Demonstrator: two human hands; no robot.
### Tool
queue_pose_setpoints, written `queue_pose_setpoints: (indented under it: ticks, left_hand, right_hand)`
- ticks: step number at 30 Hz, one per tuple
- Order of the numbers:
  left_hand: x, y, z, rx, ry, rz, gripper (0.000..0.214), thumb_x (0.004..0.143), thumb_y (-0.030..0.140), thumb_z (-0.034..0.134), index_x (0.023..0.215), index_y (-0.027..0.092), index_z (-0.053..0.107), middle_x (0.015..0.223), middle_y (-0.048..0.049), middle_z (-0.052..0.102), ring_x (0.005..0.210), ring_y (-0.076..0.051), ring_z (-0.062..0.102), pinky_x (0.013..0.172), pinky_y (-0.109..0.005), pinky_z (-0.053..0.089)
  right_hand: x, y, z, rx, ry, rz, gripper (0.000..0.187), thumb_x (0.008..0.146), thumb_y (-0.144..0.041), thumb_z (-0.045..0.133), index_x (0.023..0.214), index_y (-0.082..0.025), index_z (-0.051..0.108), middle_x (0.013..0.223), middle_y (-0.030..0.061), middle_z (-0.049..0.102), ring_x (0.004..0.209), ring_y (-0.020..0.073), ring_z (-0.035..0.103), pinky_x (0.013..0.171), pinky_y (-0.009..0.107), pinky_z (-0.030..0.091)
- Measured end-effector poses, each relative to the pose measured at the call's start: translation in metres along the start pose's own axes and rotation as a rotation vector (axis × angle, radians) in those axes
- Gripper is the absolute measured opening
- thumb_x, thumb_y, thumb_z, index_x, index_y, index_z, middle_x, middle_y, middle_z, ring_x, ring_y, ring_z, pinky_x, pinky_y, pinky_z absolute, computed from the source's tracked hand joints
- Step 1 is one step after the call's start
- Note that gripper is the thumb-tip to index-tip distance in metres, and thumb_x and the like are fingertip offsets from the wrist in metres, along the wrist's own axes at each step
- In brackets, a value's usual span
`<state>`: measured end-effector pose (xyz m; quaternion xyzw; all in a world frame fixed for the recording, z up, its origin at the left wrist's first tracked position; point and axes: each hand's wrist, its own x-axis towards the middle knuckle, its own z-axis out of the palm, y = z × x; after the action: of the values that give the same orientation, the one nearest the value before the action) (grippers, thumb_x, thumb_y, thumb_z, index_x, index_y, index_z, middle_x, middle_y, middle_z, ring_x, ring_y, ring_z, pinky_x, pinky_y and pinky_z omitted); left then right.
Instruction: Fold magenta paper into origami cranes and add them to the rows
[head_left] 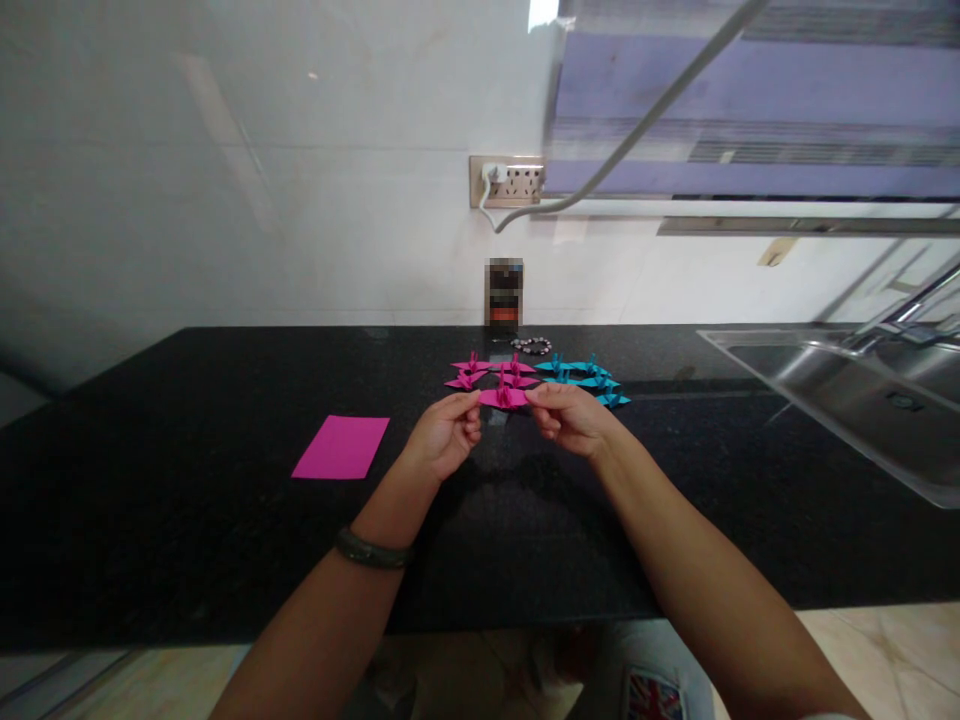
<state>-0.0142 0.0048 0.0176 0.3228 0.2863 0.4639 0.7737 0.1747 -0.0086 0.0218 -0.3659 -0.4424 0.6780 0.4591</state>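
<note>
Between my two hands is a pink origami crane (503, 397), its wings spread sideways. My left hand (448, 430) pinches the left wing tip, and my right hand (568, 415) pinches the right one. Just behind it, several more pink paper cranes (466, 380) stand on the counter in short rows. To their right are several blue paper cranes (596, 380), one partly hidden by my right hand. Left of my left hand lies a flat pink sheet of paper (341, 447).
The black countertop (187, 540) meets a white tiled wall. A beaded bracelet (532, 346) lies behind the cranes, near a blurred-out dark upright object (503, 295). On the right is a steel sink (862, 400) with a faucet (911, 315). A cable hangs from the wall socket (508, 182).
</note>
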Motion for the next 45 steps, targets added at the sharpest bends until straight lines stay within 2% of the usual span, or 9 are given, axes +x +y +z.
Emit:
queue_pose_setpoints:
  ticks: [7, 11, 13, 17, 24, 29, 33, 39, 45]
  left_hand:
    - [0.001, 0.006, 0.0, -0.114, 0.029, -0.071, 0.018, 0.073, 0.019, 0.055, 0.06, 0.015, 0.043, 0.043, 0.0069, 0.037, 0.036, -0.004, 0.037, 0.037, -0.016, 0.029]
    - [0.002, 0.008, -0.003, -0.064, 0.035, -0.16, 0.023, 0.071, 0.018, 0.053, 0.053, 0.016, 0.038, 0.038, 0.008, 0.029, 0.032, -0.004, 0.03, 0.034, -0.016, 0.024]
    - [0.003, 0.007, -0.004, -0.014, 0.02, -0.226, 0.026, 0.07, 0.019, 0.053, 0.05, 0.017, 0.036, 0.037, 0.008, 0.027, 0.031, -0.004, 0.027, 0.033, -0.017, 0.023]
    - [0.004, 0.003, -0.006, 0.016, -0.01, -0.268, 0.022, 0.067, 0.018, 0.054, 0.051, 0.015, 0.04, 0.038, 0.0077, 0.029, 0.031, -0.003, 0.027, 0.032, -0.016, 0.021]
    - [0.002, 0.001, -0.002, 0.101, -0.01, -0.319, 0.024, 0.066, 0.017, 0.053, 0.048, 0.015, 0.039, 0.037, 0.0074, 0.028, 0.03, -0.003, 0.026, 0.032, -0.017, 0.019]
    - [0.005, 0.0, -0.004, 0.108, 0.057, -0.234, 0.023, 0.068, 0.027, 0.058, 0.054, 0.015, 0.044, 0.038, 0.0075, 0.031, 0.032, -0.004, 0.03, 0.035, -0.018, 0.022]
    - [0.009, 0.001, -0.007, 0.1, 0.162, -0.111, 0.021, 0.069, 0.028, 0.057, 0.057, 0.015, 0.045, 0.039, 0.0078, 0.03, 0.033, -0.004, 0.03, 0.035, -0.017, 0.022]
    - [0.01, 0.004, -0.01, 0.13, 0.251, 0.001, 0.02, 0.068, 0.027, 0.057, 0.057, 0.015, 0.046, 0.039, 0.0079, 0.03, 0.033, -0.005, 0.031, 0.036, -0.017, 0.023]
    - [0.009, 0.006, -0.011, 0.152, 0.316, 0.106, 0.018, 0.066, 0.026, 0.058, 0.058, 0.015, 0.047, 0.041, 0.0075, 0.034, 0.035, -0.004, 0.033, 0.036, -0.017, 0.025]
  right_hand:
    - [-0.003, -0.002, 0.0, -0.257, 0.063, -0.006, 0.029, 0.071, -0.041, 0.06, 0.064, -0.013, 0.058, 0.039, -0.0047, 0.047, 0.03, 0.0047, 0.033, 0.032, 0.018, 0.025]
    - [-0.006, -0.006, 0.004, -0.421, 0.227, -0.279, 0.032, 0.073, -0.044, 0.058, 0.06, -0.015, 0.057, 0.044, -0.0049, 0.046, 0.037, 0.0046, 0.037, 0.036, 0.018, 0.029]
    - [-0.01, -0.01, 0.009, -0.414, 0.168, -0.376, 0.022, 0.071, -0.038, 0.062, 0.072, -0.016, 0.06, 0.052, -0.0054, 0.048, 0.043, 0.0049, 0.041, 0.041, 0.018, 0.034]
    - [-0.015, -0.013, 0.017, -0.431, -0.017, -0.368, 0.034, 0.064, -0.031, 0.07, 0.094, -0.018, 0.061, 0.066, -0.0035, 0.052, 0.054, 0.0071, 0.046, 0.047, 0.02, 0.039]
    - [-0.011, -0.003, 0.017, -0.529, -0.059, -0.335, 0.022, 0.067, -0.033, 0.067, 0.077, -0.014, 0.061, 0.063, -0.002, 0.055, 0.052, 0.0068, 0.045, 0.048, 0.02, 0.037]
    - [-0.011, -0.002, 0.019, -0.548, -0.04, -0.305, 0.019, 0.069, -0.033, 0.064, 0.071, -0.015, 0.057, 0.06, -0.0025, 0.055, 0.048, 0.006, 0.044, 0.047, 0.02, 0.036]
    - [-0.008, -0.003, 0.017, -0.576, 0.097, -0.309, 0.018, 0.068, -0.032, 0.062, 0.069, -0.015, 0.055, 0.06, -0.0019, 0.058, 0.045, 0.0068, 0.045, 0.045, 0.021, 0.036]
    - [0.002, -0.004, 0.0, -0.732, 0.577, -0.438, 0.018, 0.069, -0.032, 0.056, 0.062, -0.015, 0.056, 0.053, -0.0014, 0.055, 0.046, 0.0091, 0.044, 0.046, 0.022, 0.033]
    - [0.0, -0.008, -0.015, -0.829, 0.733, -0.52, 0.025, 0.07, -0.037, 0.054, 0.058, -0.015, 0.056, 0.048, -0.0023, 0.048, 0.047, 0.0095, 0.04, 0.046, 0.022, 0.03]
